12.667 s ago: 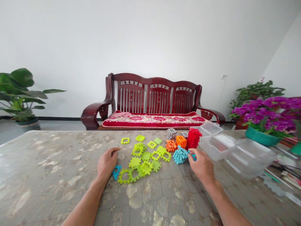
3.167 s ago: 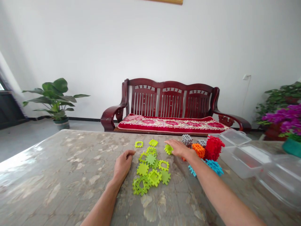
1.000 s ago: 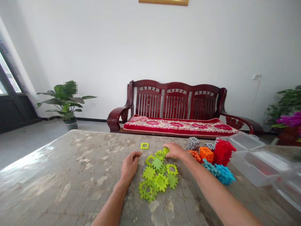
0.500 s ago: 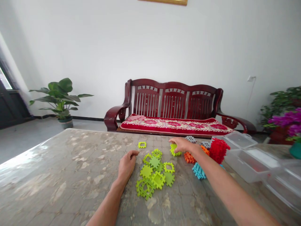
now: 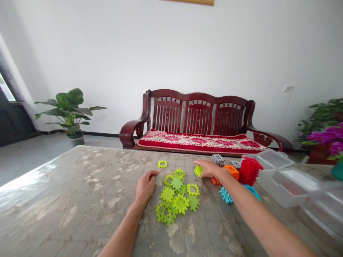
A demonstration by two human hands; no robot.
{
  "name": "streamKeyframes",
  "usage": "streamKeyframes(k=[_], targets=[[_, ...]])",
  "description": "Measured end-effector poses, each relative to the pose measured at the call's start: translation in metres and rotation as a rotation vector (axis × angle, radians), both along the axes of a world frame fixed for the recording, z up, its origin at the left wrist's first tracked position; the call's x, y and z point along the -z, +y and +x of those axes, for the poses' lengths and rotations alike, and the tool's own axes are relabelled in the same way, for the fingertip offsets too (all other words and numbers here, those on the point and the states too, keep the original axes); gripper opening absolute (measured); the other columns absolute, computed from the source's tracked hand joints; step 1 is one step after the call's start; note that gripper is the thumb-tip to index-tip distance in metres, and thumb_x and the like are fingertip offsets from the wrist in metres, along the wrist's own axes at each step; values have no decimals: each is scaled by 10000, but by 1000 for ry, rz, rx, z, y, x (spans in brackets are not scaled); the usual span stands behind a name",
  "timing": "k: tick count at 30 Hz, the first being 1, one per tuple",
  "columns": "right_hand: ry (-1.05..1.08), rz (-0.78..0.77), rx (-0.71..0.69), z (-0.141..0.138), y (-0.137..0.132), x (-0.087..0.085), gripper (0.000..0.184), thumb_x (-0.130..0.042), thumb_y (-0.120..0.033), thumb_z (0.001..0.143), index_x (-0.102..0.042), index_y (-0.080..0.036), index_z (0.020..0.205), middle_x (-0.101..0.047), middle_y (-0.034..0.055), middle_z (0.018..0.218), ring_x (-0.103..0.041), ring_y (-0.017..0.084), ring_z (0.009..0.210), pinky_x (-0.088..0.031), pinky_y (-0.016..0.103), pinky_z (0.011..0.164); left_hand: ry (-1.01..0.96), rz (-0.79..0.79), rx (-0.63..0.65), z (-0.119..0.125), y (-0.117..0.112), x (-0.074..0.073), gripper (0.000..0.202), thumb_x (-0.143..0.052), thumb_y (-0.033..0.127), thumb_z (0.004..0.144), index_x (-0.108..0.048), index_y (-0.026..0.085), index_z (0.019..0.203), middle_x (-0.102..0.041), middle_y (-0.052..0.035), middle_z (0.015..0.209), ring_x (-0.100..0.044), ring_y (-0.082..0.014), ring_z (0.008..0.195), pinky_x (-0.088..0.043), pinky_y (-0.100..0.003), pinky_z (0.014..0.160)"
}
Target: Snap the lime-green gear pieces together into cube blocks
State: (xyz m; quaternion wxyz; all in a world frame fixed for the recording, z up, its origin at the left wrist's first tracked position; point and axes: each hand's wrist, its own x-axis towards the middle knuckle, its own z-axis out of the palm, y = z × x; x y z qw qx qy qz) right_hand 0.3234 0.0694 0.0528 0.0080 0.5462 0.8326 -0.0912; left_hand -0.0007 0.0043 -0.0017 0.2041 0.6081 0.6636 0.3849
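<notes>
Several lime-green toothed square tiles (image 5: 177, 197) lie scattered in the middle of the marbled table (image 5: 66, 210). My left hand (image 5: 145, 186) rests curled on the table just left of them, holding nothing that I can see. My right hand (image 5: 209, 169) reaches over the far side of the pile, fingers closed on a small stack of green tiles (image 5: 198, 170). One lone green tile (image 5: 162, 164) lies further back. Right of my right hand stand stacks of orange (image 5: 232, 172), red (image 5: 249, 171), grey (image 5: 218, 159) and blue tiles (image 5: 225, 194).
Clear plastic boxes (image 5: 284, 182) with a lid (image 5: 273, 158) sit at the table's right. A purple flower pot (image 5: 331, 142) is at the far right edge. Beyond the table stand a dark wooden bench (image 5: 198, 125) and a leafy potted plant (image 5: 68, 110).
My right hand has gathered green tiles from the pile's far side and shifted slightly right with them. My left hand has stayed in place. The camera has panned a little.
</notes>
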Motion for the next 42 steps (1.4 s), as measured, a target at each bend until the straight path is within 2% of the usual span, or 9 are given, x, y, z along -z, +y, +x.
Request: streamKeyframes(k=[7,12,14,18,21,24,30,35,42], targets=[[-24,2,-23,-5,0,4,763,-666,-142,607,-569,-217,1360,-604,112,1366,-571,302,1231,-431,404,1054,5,-3,-4,-1,1,1,321,-476,97,826,-732,217,978,-781,-10,992,-706,-192,951,-505,-255,854],[-18,37,-16,-11,-8,-6,795,-665,-143,600,-543,-202,1383,-581,127,1388,-545,311,1255,-418,413,1063,7,1,-1,0,1,1,322,-479,102,822,-732,219,983,-781,-11,990,-706,-194,946,-508,-257,853],[19,67,-39,-15,-18,-10,775,-648,-159,637,-522,-189,1400,-575,132,1388,-537,299,1259,-412,402,1064,6,2,0,0,1,1,320,-481,104,821,-731,218,984,-780,-12,991,-706,-194,945,-509,-256,852],[142,38,-156,-25,-50,-9,625,-608,-192,698,-591,-196,1323,-652,99,1282,-601,264,1158,-453,362,1004,5,1,-1,0,0,0,324,-472,103,827,-732,219,982,-778,-13,1000,-703,-196,962,-506,-259,865],[132,-20,-221,-31,-73,-3,677,-624,-184,676,-570,-226,1350,-630,87,1334,-578,283,1205,-443,376,1024,5,-2,2,0,0,-1,327,-470,102,828,-734,216,985,-779,-19,1002,-702,-202,961,-506,-271,869],[108,-35,-210,-36,-84,0,735,-612,-148,662,-533,-251,1386,-630,80,1339,-587,284,1200,-457,379,1012,3,0,4,0,0,-1,325,-473,106,826,-734,211,988,-779,-23,993,-706,-207,945,-511,-280,863],[86,-38,-170,-37,-84,-1,779,-583,-102,663,-487,-212,1429,-602,119,1377,-576,297,1233,-449,406,1041,-2,27,3,1,0,-1,316,-479,95,809,-731,211,960,-782,-15,980,-710,-193,955,-513,-259,879],[42,5,-99,-32,-88,2,834,-568,-56,645,-452,-205,1457,-536,130,1447,-497,298,1323,-387,416,1104,-1,20,-4,1,1,-1,304,-486,97,815,-727,220,952,-784,-5,973,-713,-191,947,-514,-248,855],[-33,55,-136,-34,-89,3,663,-580,-130,710,-534,-213,1366,-615,126,1309,-555,296,1219,-414,392,1031,1,6,1,0,2,1,315,-484,92,821,-729,218,974,-783,-7,987,-711,-193,956,-506,-249,856]])
